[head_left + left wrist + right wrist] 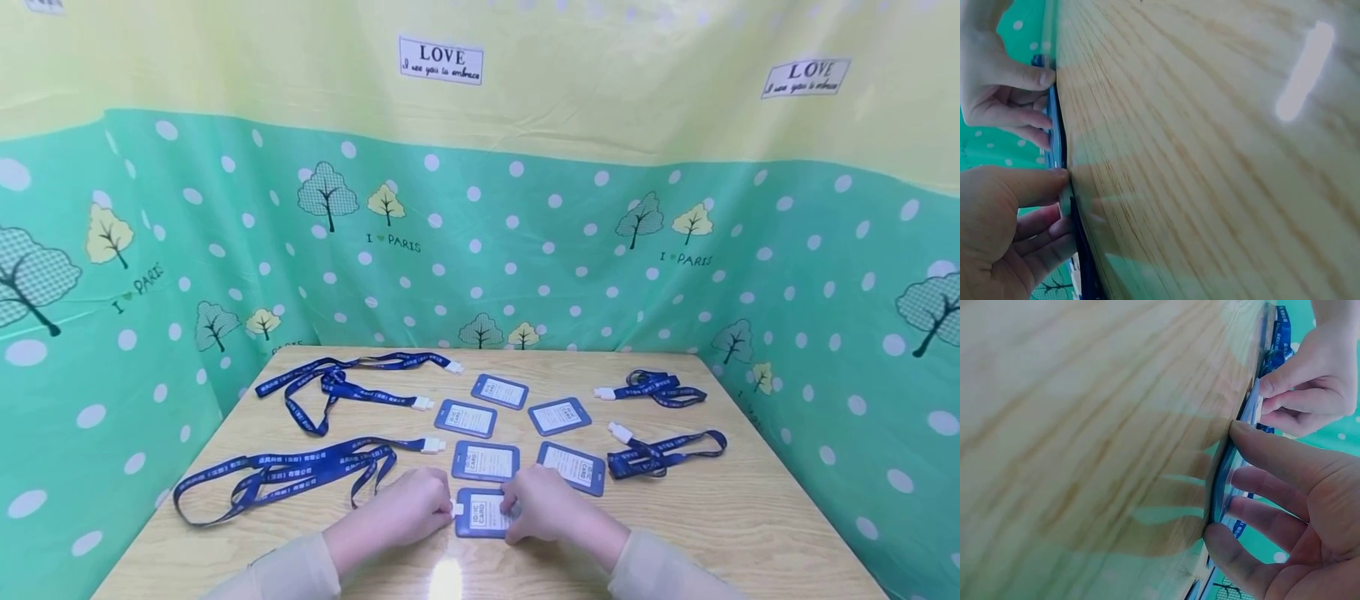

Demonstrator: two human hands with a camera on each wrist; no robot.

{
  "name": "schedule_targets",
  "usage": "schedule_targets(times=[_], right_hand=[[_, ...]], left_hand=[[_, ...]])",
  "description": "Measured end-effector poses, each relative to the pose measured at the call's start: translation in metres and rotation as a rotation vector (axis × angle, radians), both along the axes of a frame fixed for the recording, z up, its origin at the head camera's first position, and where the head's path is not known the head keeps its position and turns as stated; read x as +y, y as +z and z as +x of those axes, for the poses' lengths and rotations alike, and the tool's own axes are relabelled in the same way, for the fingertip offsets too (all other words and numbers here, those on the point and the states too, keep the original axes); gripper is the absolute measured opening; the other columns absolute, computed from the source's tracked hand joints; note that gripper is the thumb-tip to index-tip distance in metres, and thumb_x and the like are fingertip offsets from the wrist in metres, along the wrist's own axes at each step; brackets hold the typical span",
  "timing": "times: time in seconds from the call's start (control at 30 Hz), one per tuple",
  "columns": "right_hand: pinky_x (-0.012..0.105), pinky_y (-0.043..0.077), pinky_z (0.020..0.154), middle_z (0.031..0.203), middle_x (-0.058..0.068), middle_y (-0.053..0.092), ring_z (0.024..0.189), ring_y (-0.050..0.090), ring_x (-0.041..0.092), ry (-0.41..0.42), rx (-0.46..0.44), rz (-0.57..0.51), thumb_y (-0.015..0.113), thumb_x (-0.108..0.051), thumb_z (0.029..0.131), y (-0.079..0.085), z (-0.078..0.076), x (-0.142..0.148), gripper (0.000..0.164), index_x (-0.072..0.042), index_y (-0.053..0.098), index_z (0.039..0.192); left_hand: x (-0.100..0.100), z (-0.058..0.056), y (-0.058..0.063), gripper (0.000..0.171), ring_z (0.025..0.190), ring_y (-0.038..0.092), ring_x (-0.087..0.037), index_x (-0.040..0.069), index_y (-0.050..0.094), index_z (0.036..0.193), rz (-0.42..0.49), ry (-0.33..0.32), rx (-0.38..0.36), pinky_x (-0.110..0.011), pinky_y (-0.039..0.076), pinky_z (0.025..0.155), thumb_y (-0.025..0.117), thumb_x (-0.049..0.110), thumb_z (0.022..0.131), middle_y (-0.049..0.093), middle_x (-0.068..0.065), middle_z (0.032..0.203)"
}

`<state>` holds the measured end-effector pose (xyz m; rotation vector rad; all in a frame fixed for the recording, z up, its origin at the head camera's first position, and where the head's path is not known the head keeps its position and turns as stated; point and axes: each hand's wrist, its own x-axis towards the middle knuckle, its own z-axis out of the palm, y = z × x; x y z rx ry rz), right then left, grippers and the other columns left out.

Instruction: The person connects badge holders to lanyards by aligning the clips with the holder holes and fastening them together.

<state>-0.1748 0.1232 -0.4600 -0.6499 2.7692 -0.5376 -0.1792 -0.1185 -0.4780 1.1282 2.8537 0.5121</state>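
Near the table's front, a blue ID card holder (472,528) lies with its white card face up. A small white clip (457,508) meets its left end, and my left hand (420,506) pinches this clip. Whether the clip is fastened to the holder I cannot tell. The strap behind the clip is mostly hidden by the hand; a dark blue band (1087,262) shows beneath it in the left wrist view. My right hand (551,504) grips the holder's right end, thumb on the near edge and fingers at the far side, as the right wrist view shows.
Several more blue card holders (486,461) lie just beyond the hands. Blue lanyards with white clips (285,471) spread over the left side, and two folded lanyards (663,454) (656,387) lie at the right. A patterned curtain (480,250) surrounds the wooden table (750,533).
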Motion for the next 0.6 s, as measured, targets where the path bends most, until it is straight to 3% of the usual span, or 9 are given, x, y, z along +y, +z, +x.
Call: schedule_targets(times=[0.6], right_hand=[[0.049, 0.051, 0.102, 0.121, 0.003, 0.072, 0.119, 0.064, 0.032, 0.024, 0.043, 0.003, 0.092, -0.028, 0.068, -0.0003, 0.0031, -0.0003, 0.03, -0.023, 0.081, 0.096]], left_hand=[[0.0002, 0.0011, -0.0021, 0.012, 0.069, 0.052, 0.002, 0.021, 0.078, 0.074, -0.027, 0.015, 0.041, -0.017, 0.053, 0.066, 0.082, 0.018, 0.084, 0.06, 0.012, 0.079]])
